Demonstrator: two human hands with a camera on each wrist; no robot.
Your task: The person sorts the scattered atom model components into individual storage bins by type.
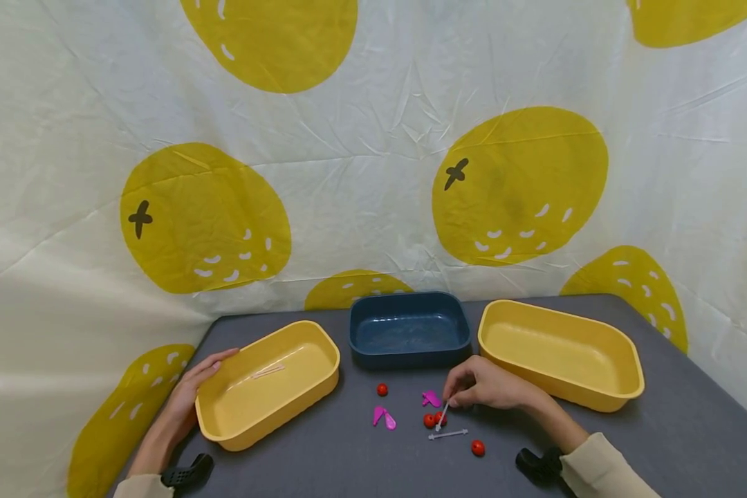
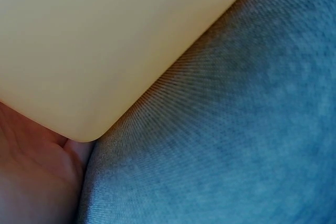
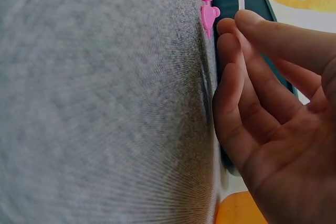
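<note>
My left hand (image 1: 189, 387) rests against the left end of a yellow tray (image 1: 333, 373), its fingers along the rim. In the left wrist view, the palm (image 2: 37, 166) lies by the tray's pale wall (image 2: 79, 51). A few thin pale sticks (image 1: 268, 371) lie inside this tray. My right hand (image 1: 485, 384) pinches a thin whitish plastic stick (image 1: 442, 416) between thumb and fingertips; the stick points down, its lower end knobbed. Beside it lie a similar stick (image 1: 448, 434), two red beads (image 1: 430, 420) and a pink plastic piece (image 1: 431, 398).
A dark blue tray (image 1: 411, 361) stands at the back middle. Behind the right hand is another yellow tray (image 1: 560, 389). One red bead (image 1: 382, 390) and pink pieces (image 1: 384, 418) lie left of the right hand; another red bead (image 1: 478, 448) is nearer the front. A lemon-patterned cloth (image 1: 373, 207) hangs behind.
</note>
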